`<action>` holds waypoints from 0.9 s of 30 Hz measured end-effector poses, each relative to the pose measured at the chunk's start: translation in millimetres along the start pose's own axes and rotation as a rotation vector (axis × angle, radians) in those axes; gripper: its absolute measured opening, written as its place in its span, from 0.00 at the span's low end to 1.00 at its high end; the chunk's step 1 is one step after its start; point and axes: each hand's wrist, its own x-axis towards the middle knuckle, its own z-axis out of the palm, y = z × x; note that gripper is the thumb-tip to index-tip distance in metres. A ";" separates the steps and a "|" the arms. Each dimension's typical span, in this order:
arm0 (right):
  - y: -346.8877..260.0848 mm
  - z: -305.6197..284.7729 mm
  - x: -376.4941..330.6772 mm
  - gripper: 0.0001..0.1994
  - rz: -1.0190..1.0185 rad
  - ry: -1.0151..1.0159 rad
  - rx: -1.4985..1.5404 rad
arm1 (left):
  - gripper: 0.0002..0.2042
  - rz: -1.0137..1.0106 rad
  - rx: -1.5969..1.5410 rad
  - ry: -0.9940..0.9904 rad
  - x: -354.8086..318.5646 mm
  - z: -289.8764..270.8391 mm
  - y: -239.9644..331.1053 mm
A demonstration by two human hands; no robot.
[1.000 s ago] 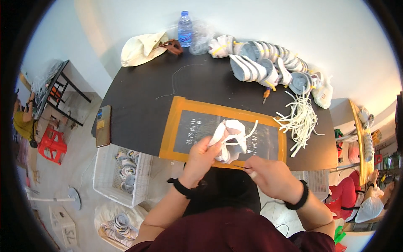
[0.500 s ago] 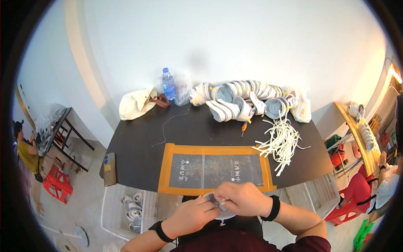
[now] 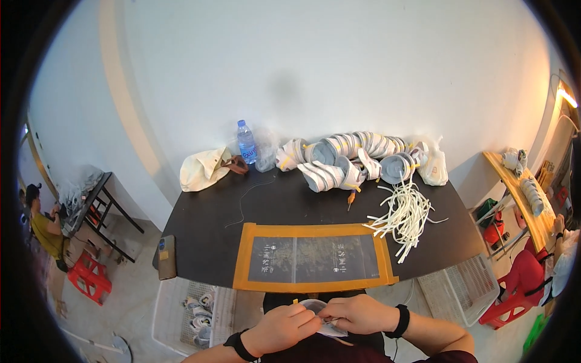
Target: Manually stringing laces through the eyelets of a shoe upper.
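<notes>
Low in the view, just off the table's front edge, a rounded grey and white piece like a fabric cup is between my hands. A small yellow tab sticks up from its rim. My left hand grips its left side with bent fingers. On the other side my right hand has its fingers pinched at the rim; whether a smaller part is between them I cannot make out. In front of my hands lies a dark printed sheet framed with orange tape.
Stacked grey and white pieces, a bundle of cream strips, a bottle, a cream cap and a phone lie on the dark table. Baskets flank me below. People work at both sides.
The view has tilted, so the table sits lower in it. Both hands still hold the rounded piece; my right hand has shifted away from my left, and more of the piece's inside shows.
</notes>
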 end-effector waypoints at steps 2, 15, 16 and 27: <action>-0.1 5.5 -4.4 0.13 -0.022 0.028 0.044 | 0.07 -0.031 -0.008 0.006 -1.4 1.4 1.9; 38.9 -28.6 42.1 0.06 0.132 0.701 0.152 | 0.16 -0.066 -0.181 -0.066 25.4 -4.9 -33.6; 43.6 -30.4 44.9 0.05 0.153 0.725 0.278 | 0.16 -0.093 -0.159 -0.071 27.8 -4.7 -35.8; 10.0 -12.9 0.9 0.11 -0.095 0.676 0.472 | 0.13 -0.298 -0.172 0.033 11.6 -2.1 -38.4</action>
